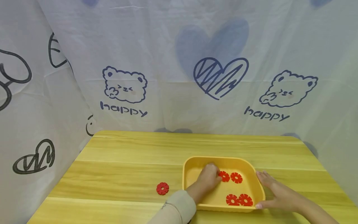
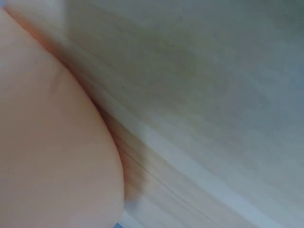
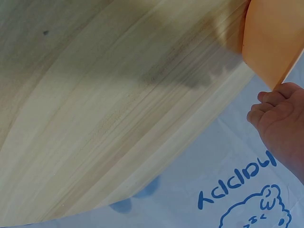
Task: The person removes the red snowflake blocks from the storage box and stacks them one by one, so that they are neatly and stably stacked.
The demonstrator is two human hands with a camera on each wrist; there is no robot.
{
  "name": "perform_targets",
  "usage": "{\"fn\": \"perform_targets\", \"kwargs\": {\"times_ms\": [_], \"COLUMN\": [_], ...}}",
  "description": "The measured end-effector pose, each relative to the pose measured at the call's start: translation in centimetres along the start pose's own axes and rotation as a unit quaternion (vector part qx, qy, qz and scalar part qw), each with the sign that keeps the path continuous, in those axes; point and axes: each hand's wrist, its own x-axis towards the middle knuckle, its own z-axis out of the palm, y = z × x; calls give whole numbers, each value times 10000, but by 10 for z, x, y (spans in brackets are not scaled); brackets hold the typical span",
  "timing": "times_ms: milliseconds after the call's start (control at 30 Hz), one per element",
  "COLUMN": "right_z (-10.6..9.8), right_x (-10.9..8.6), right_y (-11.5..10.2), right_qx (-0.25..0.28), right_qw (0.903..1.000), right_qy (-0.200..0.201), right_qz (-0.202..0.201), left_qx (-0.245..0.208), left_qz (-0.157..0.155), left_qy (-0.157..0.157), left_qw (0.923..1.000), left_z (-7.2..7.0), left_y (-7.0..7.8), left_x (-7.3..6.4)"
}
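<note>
A yellow plastic tray (image 1: pixel 223 207) sits on the table, holding several red flower-shaped discs. My left hand (image 1: pixel 208 178) reaches down inside it with bent fingers. Those fingers are right at the left edge of one red disc (image 1: pixel 224 176) and cover part of it; I cannot tell whether they hold anything. Beside that lies a second red disc (image 1: pixel 236 178). Two more, an overlapping pair of red discs (image 1: pixel 245 199), are near the tray's front wall. My right hand (image 1: pixel 279 193) grips the tray's right end, thumb at the front corner, fingers at the side rim.
A single red disc (image 1: pixel 162 188) lies on the wooden table (image 1: pixel 126 174) left of the tray. Behind the table hangs a white cloth (image 1: pixel 167 93) printed with bears and hearts. Only skin and tabletop (image 2: pixel 199 118) show in the left wrist view.
</note>
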Motion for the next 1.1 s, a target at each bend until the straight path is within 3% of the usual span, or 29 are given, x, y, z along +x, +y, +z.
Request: {"fn": "perform_targets", "kwargs": {"times_ms": [267,733,1100], "right_z": [1,3,3], "right_x": [-1,-3,0], "right_y": [2,2,2], "right_qx": [32,-106,-188], "right_qw": [10000,9999,9998], "right_qy": [-6,27,65], "right_qz": [-7,27,-26], "left_qx": [-172,-612,-650], "left_qz": [-120,139,666], "left_qy": [-69,-151,174], "left_qw": [9998,9979,9955], "left_z": [-8,-30,-42], "left_y": [5,0,-8], "left_x": [-2,-10,-18]}}
